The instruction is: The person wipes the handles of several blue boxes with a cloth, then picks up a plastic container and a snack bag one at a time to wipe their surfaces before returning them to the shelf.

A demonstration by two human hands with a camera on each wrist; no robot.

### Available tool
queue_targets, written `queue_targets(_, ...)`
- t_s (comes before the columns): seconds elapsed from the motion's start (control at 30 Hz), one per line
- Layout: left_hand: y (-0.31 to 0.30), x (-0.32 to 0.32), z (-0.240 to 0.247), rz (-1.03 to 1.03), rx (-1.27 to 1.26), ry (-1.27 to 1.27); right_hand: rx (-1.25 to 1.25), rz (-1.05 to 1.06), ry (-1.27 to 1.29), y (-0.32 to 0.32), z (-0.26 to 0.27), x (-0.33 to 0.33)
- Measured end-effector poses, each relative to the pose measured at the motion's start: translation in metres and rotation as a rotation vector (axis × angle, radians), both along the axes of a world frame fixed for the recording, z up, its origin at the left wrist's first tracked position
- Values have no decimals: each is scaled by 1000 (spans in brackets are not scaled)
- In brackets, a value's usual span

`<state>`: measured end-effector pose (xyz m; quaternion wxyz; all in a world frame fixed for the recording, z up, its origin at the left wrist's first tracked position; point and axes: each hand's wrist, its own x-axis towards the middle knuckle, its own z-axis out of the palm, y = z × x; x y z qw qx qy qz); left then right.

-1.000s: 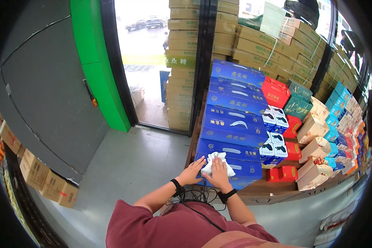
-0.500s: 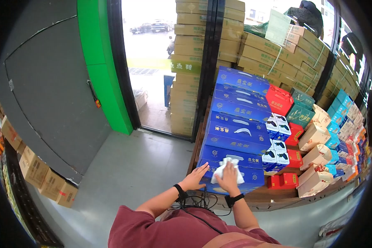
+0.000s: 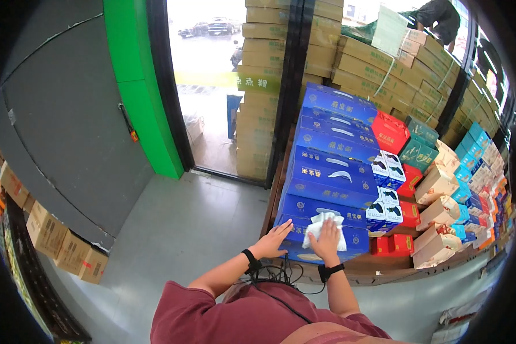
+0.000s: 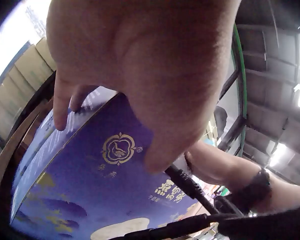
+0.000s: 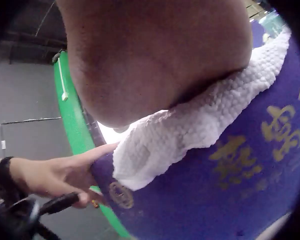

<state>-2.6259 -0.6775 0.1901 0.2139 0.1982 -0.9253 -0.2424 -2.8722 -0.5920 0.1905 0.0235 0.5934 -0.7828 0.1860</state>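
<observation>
In the head view, a white textured cloth (image 3: 313, 231) lies on top of the nearest blue gift box (image 3: 356, 239). My right hand (image 3: 325, 243) presses on it with straight fingers. The right wrist view shows the cloth (image 5: 162, 145) spread under the palm, along the edge above the box's gold lettering. My left hand (image 3: 271, 243) rests at the box's left corner, fingers spread. In the left wrist view, that hand's thumb is against the face with the gold emblem (image 4: 119, 149), and its other fingers reach over the edge.
More blue boxes (image 3: 332, 163) stand in a row behind. To the right are white-topped boxes (image 3: 391, 213), red boxes (image 3: 400, 243) and paper bags (image 3: 438, 246) on the wooden shelf (image 3: 372, 276). Black cables (image 3: 275, 274) hang near my waist. Cartons (image 3: 54, 238) sit along the left wall.
My right hand has slid the cloth rightward across the box top, and the cloth is now flatter. My left hand, earlier beside the cloth, is now apart from it at the corner.
</observation>
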Motion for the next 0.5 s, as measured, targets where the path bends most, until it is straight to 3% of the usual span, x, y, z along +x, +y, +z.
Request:
queue_targets(0.13,-6,0,-1,-25,10,-6,28,303,14,-4,14,51)
queue_targets(0.27,-10,0,-3,-59,51,-6,3,328,-24,-6,7,47)
queue_targets(0.4,-16,4,-1,-86,38,-21,-71,70,60,0,-10,13)
queue_targets(0.5,-29,7,1,-163,82,-38,-39,-110,-31,10,1,1)
